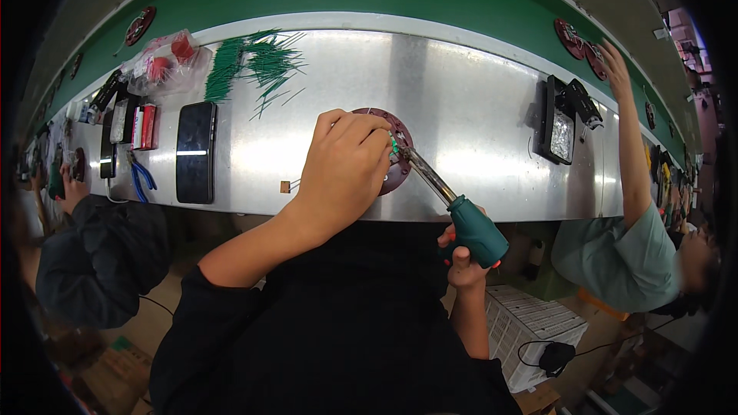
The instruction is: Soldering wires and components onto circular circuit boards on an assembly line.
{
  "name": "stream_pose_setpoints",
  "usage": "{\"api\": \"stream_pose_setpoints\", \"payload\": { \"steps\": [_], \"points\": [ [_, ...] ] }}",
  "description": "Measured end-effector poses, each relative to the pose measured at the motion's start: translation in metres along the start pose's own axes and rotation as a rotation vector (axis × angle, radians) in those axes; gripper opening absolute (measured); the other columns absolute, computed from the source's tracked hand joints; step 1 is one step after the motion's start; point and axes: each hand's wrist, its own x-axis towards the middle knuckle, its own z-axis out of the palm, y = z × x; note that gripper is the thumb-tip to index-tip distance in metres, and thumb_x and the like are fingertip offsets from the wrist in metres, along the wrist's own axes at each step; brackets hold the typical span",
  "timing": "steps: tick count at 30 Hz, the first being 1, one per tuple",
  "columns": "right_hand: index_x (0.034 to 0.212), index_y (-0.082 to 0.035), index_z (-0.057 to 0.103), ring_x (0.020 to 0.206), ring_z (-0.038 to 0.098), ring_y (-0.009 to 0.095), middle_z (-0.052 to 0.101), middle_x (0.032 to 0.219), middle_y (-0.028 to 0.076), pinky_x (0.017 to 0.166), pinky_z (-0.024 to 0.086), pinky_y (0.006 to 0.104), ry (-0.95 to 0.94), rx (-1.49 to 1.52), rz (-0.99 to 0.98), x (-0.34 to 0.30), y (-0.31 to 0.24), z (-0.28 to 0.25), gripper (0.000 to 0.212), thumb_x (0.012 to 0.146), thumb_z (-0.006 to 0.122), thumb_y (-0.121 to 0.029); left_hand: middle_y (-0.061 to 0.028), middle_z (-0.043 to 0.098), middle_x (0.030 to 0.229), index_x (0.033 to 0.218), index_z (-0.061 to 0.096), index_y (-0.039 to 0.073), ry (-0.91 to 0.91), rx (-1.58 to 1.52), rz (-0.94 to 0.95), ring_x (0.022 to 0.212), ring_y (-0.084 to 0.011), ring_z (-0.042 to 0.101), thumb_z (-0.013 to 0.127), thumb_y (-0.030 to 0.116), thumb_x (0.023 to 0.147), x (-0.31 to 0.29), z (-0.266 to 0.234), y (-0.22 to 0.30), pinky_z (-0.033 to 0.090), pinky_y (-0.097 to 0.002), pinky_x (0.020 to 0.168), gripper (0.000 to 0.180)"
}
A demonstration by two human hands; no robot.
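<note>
My right hand point(466, 267) is wrapped round the dark green handle of a soldering iron point(478, 230). Its metal barrel points up and left, and the tip meets or nearly meets a dark red round plate point(397, 178) near the table's front edge. Over that plate my left hand point(346, 155) is closed in a pinch, covering much of its left side. A small bright green bit point(394, 144) shows by the fingertips; what they pinch is mostly hidden. Left of my wrist lies a small brownish square part with thin leads point(285, 187).
Green wires point(265, 61) lie in a pile at the back left. Nearer are a black phone point(196, 154), blue-handled pliers point(141, 177) and a plastic bag point(165, 65). A black stand point(559, 123) is at right. A co-worker's arm point(632, 138) reaches toward red plates point(570, 38) on the green ledge.
</note>
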Motion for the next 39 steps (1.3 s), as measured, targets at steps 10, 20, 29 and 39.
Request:
{"api": "stream_pose_setpoints", "payload": {
  "steps": [10, 20, 29, 39],
  "points": [
    [0.112, 0.012, 0.069, 0.066, 0.069, 0.013, 0.072, 0.089, 0.013, 0.062, 0.056, 0.0252, 0.044, 0.019, 0.047, -0.007, 0.000, 0.000, 0.079, 0.091, 0.075, -0.064, -0.0073, 0.073, 0.108, 0.093, 0.070, 0.003, -0.001, 0.005, 0.004, 0.099, -0.0267, 0.067, 0.073, 0.003, 0.086, 0.000, 0.000, 0.002, 0.045, -0.0420, 0.098, 0.008],
    [0.104, 0.009, 0.072, 0.066, 0.070, 0.016, 0.069, 0.072, 0.009, 0.068, 0.057, 0.0304, -0.024, -0.135, -0.071, 0.002, -0.002, -0.001, 0.073, 0.092, 0.074, -0.063, -0.0069, 0.073, 0.108, 0.094, 0.070, 0.003, 0.026, -0.010, -0.002, 0.098, -0.0259, 0.067, 0.073, 0.003, 0.086, -0.002, 0.003, 0.002, 0.045, -0.0411, 0.096, 0.009],
    [0.104, 0.011, 0.072, 0.064, 0.069, 0.015, 0.072, 0.094, 0.018, 0.058, 0.055, 0.0269, 0.046, -0.018, 0.017, -0.006, -0.001, 0.002, 0.075, 0.093, 0.073, -0.063, -0.0081, 0.072, 0.105, 0.094, 0.072, 0.000, 0.002, 0.008, -0.003, 0.102, -0.0253, 0.067, 0.072, 0.002, 0.086, -0.002, 0.002, 0.002, 0.045, -0.0413, 0.097, 0.009],
    [0.101, 0.008, 0.073, 0.064, 0.068, 0.016, 0.072, 0.097, 0.020, 0.059, 0.055, 0.0275, 0.006, -0.040, 0.029, -0.018, 0.015, -0.012, 0.072, 0.094, 0.070, -0.065, -0.0093, 0.071, 0.107, 0.098, 0.070, -0.001, 0.020, -0.059, -0.019, 0.103, -0.0277, 0.066, 0.073, 0.003, 0.086, -0.004, 0.004, 0.000, 0.046, -0.0410, 0.096, 0.012]
  ]
}}
